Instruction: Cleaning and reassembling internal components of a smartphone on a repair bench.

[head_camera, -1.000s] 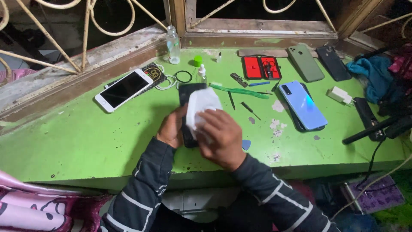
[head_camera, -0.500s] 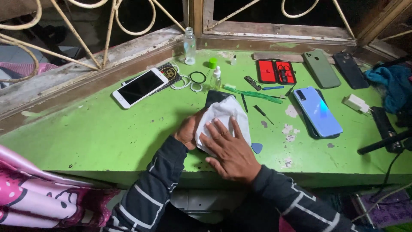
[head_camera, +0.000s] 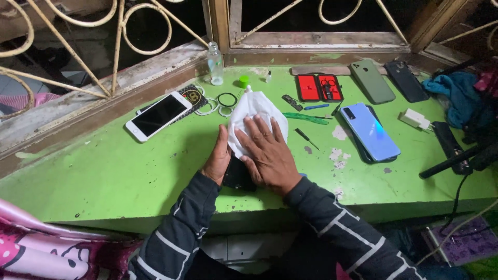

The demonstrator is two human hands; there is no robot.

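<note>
head view, centre frame: right hand now pressed flat on white cloth, slid up over dark slab phone, left hand gripping its edge.

On the worktop, the cloth lies near the middle over a dark phone, with the right hand flat on the cloth and the left hand against the phone's left edge. Left of the cloth lies a white phone; between them, loose rings. A small bottle stands at the far edge. Right of the cloth lie a screwdriver, then a blue phone. Far right of the bottle sits an open tool case, with two more phones beyond it.
</note>
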